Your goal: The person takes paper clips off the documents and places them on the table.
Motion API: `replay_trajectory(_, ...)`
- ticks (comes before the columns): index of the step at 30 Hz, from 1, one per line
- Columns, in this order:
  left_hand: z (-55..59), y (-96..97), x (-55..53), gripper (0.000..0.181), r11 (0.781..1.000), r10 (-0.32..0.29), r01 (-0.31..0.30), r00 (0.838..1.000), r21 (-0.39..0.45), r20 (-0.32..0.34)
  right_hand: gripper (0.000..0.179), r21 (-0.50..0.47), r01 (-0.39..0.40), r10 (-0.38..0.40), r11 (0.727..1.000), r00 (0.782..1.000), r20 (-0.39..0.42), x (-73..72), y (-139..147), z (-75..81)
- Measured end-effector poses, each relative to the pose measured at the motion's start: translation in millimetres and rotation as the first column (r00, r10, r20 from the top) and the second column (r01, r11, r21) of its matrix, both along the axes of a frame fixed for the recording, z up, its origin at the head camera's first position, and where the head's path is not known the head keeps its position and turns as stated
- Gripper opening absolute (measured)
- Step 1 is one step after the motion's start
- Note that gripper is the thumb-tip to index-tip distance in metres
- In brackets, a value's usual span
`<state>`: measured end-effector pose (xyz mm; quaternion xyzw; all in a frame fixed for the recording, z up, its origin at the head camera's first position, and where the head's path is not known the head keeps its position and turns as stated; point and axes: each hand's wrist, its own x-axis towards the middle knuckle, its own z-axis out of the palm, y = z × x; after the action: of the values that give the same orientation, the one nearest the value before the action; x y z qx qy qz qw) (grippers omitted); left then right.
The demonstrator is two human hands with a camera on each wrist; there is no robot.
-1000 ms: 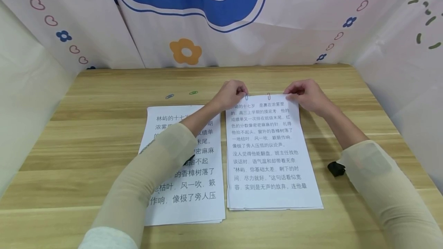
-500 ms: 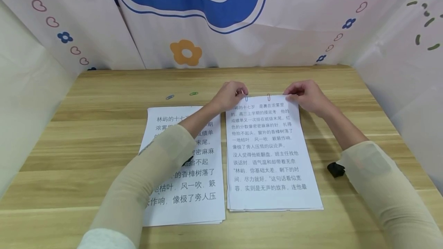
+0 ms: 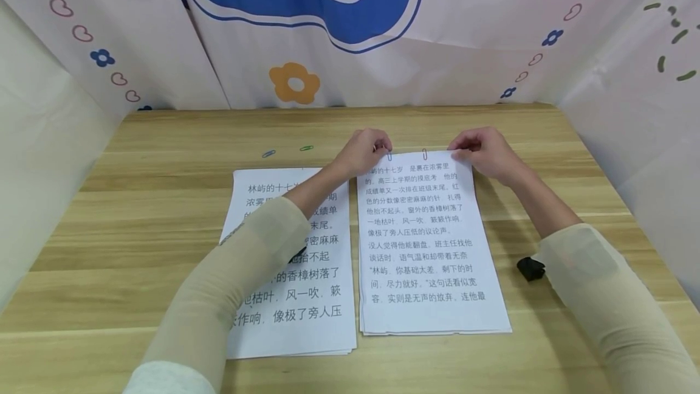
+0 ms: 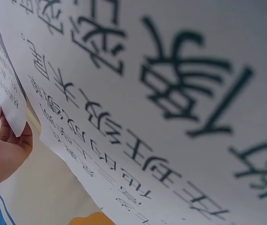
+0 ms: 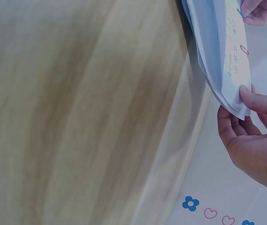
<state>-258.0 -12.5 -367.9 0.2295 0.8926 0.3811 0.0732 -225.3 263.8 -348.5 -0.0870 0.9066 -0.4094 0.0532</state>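
Observation:
A stack of printed sheets (image 3: 429, 318) lies on the right half of the table. Two paper clips sit on its top edge, a blue paper clip (image 3: 389, 156) at the left and a red paper clip (image 3: 424, 154) near the middle. My left hand (image 3: 365, 151) pinches the top left corner beside the blue clip; in the left wrist view the fingers (image 4: 26, 138) curl behind the paper. At the top right corner my right hand (image 3: 485, 151) pinches the sheets, thumb in front and fingers behind. The right wrist view shows the stack's edges (image 5: 210, 61) slightly fanned apart.
To the left lies a second stack of larger-print sheets (image 3: 295, 340), partly hidden under my left forearm. Behind it are a loose blue paper clip (image 3: 268, 154) and a green paper clip (image 3: 307, 148). A black object (image 3: 531, 268) is by my right sleeve. Printed white cloth (image 3: 437, 72) hangs behind the table.

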Motion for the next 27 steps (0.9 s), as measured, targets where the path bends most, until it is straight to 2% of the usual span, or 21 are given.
replay_trajectory(21,0.6,4.0,0.9,0.015,0.998,0.056,-0.058,0.997,0.037,0.047,0.015,0.007,0.01,-0.01,1.0,1.0,-0.002,-1.7,0.1,-1.1)
replay_trajectory(27,-0.3,5.0,0.6,0.015,0.996,0.075,-0.077,0.997,0.046,0.034,0.015,0.005,0.013,-0.013,1.0,1.0,-0.003,-2.0,-0.5,-0.8)
